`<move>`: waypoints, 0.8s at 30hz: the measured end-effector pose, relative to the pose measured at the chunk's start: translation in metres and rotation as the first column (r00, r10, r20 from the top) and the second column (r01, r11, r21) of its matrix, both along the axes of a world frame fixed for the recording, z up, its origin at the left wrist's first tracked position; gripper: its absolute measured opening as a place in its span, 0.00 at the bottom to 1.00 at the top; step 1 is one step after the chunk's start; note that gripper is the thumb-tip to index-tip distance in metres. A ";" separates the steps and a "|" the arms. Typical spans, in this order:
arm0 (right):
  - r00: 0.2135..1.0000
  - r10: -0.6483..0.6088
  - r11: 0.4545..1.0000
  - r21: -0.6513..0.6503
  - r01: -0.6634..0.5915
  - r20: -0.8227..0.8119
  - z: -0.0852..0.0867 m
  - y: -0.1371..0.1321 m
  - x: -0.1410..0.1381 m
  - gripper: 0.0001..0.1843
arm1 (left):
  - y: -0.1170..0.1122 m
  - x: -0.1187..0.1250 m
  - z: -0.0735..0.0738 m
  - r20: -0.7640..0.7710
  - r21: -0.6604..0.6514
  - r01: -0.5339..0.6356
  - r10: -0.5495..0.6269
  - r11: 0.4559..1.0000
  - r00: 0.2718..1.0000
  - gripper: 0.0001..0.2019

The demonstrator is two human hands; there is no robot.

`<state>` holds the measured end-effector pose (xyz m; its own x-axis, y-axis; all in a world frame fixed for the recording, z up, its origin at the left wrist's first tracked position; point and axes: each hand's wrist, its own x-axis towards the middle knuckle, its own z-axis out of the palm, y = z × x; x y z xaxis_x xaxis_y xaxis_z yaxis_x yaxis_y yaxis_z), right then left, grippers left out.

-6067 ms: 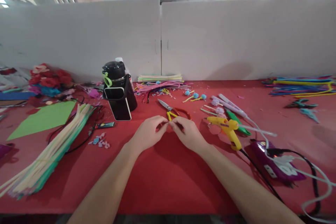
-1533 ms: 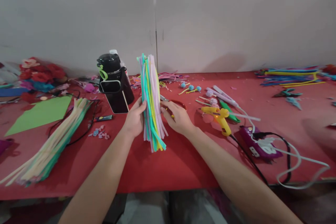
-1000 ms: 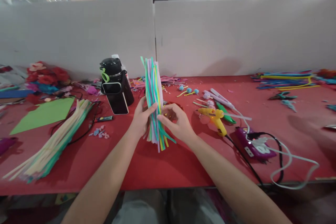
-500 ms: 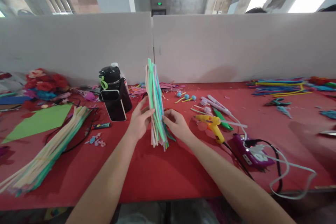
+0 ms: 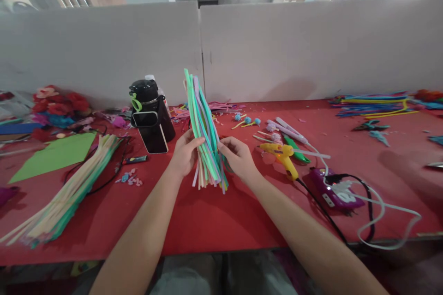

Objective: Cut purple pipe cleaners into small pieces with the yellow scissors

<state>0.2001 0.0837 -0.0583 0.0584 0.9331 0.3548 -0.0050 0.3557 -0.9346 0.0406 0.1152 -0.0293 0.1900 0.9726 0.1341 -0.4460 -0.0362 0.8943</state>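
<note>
A bundle of pipe cleaners (image 5: 202, 124) in mint green, lilac and cream stands nearly upright above the red table, its top leaning left. My left hand (image 5: 187, 153) is closed on its left side, thumb across the front. On the right side, my right hand (image 5: 238, 156) pinches the bundle's edge between thumb and fingers; some of its fingertips are hidden behind the strands. A larger pile of cream and green pipe cleaners (image 5: 79, 184) lies slantwise on the table to the left.
A yellow glue gun (image 5: 282, 156) and purple power strip (image 5: 335, 191) with looping cords lie right. A phone (image 5: 152, 133) leans against a black cup at left. Pliers (image 5: 370, 125) and coloured pipe cleaners (image 5: 374, 103) sit far right. A white partition (image 5: 277, 50) borders the back.
The bundle's top has tilted left and its strands have fanned out a little more. Both hands keep their hold. The view has dipped slightly.
</note>
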 end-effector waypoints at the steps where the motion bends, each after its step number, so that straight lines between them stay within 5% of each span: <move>1: 1.000 0.008 1.000 -0.021 -0.008 -0.022 -0.001 0.001 0.001 0.17 | 0.000 0.000 0.001 0.003 -0.001 0.005 -0.005 1.000 1.000 0.17; 10: 0.988 0.112 0.984 -0.124 -0.124 -0.104 0.001 -0.003 0.011 0.18 | 0.002 0.003 0.007 0.024 -0.026 0.116 -0.116 0.993 0.993 0.17; 17: 0.997 -0.070 0.994 0.088 0.066 0.038 0.013 -0.012 0.017 0.14 | 0.005 0.000 0.016 0.097 0.019 -0.010 0.008 1.000 0.995 0.14; 21: 0.974 -0.050 0.976 0.218 0.001 0.219 0.015 -0.018 0.025 0.11 | 0.006 -0.001 0.021 0.132 0.023 -0.057 0.053 0.998 0.990 0.14; 24: 0.969 -0.008 0.984 0.174 -0.036 0.249 0.013 -0.016 0.025 0.10 | 0.005 -0.002 0.023 0.152 0.049 -0.050 0.042 0.998 0.988 0.14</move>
